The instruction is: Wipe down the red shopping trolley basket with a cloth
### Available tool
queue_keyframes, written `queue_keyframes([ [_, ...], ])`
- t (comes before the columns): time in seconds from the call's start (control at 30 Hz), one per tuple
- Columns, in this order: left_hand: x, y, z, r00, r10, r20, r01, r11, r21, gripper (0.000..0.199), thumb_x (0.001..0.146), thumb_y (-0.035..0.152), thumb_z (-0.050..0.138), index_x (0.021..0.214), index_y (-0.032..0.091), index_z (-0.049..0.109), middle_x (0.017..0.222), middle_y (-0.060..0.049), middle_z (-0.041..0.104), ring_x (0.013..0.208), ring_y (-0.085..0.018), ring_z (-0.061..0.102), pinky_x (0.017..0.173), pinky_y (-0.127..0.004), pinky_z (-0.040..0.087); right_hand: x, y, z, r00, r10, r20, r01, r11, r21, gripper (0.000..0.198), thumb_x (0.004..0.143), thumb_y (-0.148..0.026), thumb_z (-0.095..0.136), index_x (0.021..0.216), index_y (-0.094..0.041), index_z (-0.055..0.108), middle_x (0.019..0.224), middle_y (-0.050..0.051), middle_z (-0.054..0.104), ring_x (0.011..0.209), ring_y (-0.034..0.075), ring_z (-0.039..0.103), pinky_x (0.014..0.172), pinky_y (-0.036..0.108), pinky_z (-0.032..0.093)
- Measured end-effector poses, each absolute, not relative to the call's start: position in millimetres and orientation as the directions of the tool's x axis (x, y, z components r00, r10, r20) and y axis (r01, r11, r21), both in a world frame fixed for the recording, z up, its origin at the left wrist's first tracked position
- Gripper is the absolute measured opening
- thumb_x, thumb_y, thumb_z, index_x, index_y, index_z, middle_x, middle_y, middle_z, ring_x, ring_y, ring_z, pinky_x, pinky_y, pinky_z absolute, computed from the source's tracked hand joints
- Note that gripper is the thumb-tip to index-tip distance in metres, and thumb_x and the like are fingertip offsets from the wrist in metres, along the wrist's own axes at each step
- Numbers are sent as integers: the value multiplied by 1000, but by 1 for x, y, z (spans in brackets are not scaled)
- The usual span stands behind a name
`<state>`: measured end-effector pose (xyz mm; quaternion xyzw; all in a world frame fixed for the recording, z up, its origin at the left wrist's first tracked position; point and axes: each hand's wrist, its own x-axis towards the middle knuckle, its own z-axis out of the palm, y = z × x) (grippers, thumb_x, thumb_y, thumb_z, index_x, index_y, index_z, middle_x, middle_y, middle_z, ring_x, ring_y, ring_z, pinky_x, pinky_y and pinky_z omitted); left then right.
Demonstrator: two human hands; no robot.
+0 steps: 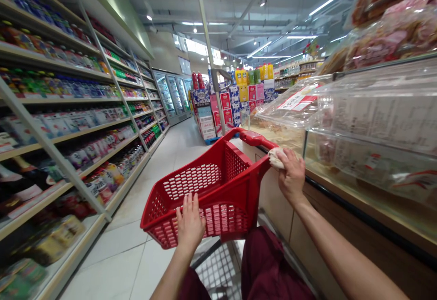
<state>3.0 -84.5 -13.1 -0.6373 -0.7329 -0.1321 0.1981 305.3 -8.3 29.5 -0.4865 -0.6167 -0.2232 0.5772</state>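
A red plastic shopping cart (252,200) stands side-on in front of me, its basket walls pierced with slots. My left hand (190,222) lies against the near side wall of the basket, fingers stretched out. At the cart's right end, my right hand (292,170) is closed around a cream-coloured cloth (276,158) and presses it to the end of the red handle (254,138). The inside of the basket shows only in part; below it, a grey wire lower rack is partly hidden by my legs.
Shelves of bottles and packets (68,90) line the left side of the aisle. At right, a counter with clear plastic bins (375,127) stands close to the cart. Stacked drink cartons (221,109) and a pole (208,40) are ahead, with glass-door fridges (172,93) farther back.
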Motion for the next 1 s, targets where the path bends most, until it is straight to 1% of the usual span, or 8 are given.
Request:
queue_keyframes([
  [0.07, 3, -84, -13, -109, 881, 461, 986, 154, -61, 61, 72, 18, 38, 131, 10, 26, 139, -12, 27, 129, -23, 20, 103, -47, 19, 299, -6, 26, 94, 362, 927, 857, 445, -261, 40, 78, -10, 37, 112, -24, 54, 122, 8, 52, 119, 21, 40, 97, 46, 27],
  [0.17, 5, -83, -11, -112, 892, 439, 987, 150, -53, 60, 72, 17, 37, 131, 10, 27, 139, -11, 28, 129, -23, 21, 103, -47, 20, 282, -22, -14, -93, 445, 890, 832, 525, -176, 46, 76, -4, 34, 113, -25, 54, 119, 6, 55, 115, 18, 45, 95, 41, 32],
  [0.23, 6, -83, -9, -115, 898, 425, 988, 149, -48, 61, 71, 17, 38, 131, 10, 26, 139, -11, 28, 128, -23, 22, 103, -47, 21, 279, -32, -30, -144, 467, 873, 815, 556, -163, 48, 76, -4, 34, 114, -26, 53, 116, 5, 57, 112, 17, 47, 94, 41, 32],
  [0.43, 10, -78, -9, -129, 894, 428, 986, 162, -42, 62, 71, 19, 39, 131, 9, 26, 140, -13, 25, 129, -24, 20, 103, -48, 19, 303, -6, 26, 189, 338, 922, 829, 448, -334, 38, 80, -13, 39, 115, -23, 52, 123, 9, 51, 118, 22, 41, 97, 46, 27],
  [0.5, 11, -78, -9, -135, 894, 427, 985, 166, -36, 61, 72, 20, 38, 131, 9, 26, 140, -12, 26, 129, -24, 20, 103, -49, 19, 294, -3, 25, 122, 375, 919, 826, 475, -303, 37, 80, -11, 38, 111, -22, 54, 122, 8, 52, 118, 21, 41, 96, 45, 29],
  [0.67, 11, -76, -9, -122, 904, 410, 988, 151, -39, 61, 72, 20, 38, 132, 10, 25, 140, -11, 25, 129, -23, 20, 103, -48, 21, 261, -27, -25, -238, 473, 848, 777, 616, -126, 40, 78, -6, 37, 107, -25, 57, 117, 5, 56, 116, 17, 44, 95, 40, 32],
  [0.87, 13, -76, -12, -109, 892, 438, 990, 135, -28, 62, 72, 21, 40, 131, 10, 25, 140, -12, 26, 130, -25, 19, 103, -49, 19, 271, -16, 9, -33, 385, 922, 830, 525, -189, 39, 80, -7, 38, 109, -24, 56, 121, 6, 53, 121, 20, 38, 98, 44, 26],
  [1.0, 11, -80, -12, -63, 897, 438, 996, 82, -23, 61, 72, 19, 41, 131, 10, 26, 140, -11, 26, 130, -23, 19, 104, -47, 20, 264, -22, -13, -260, 410, 875, 794, 607, -48, 32, 82, -8, 38, 99, -24, 61, 113, 3, 59, 113, 18, 47, 94, 39, 33],
])
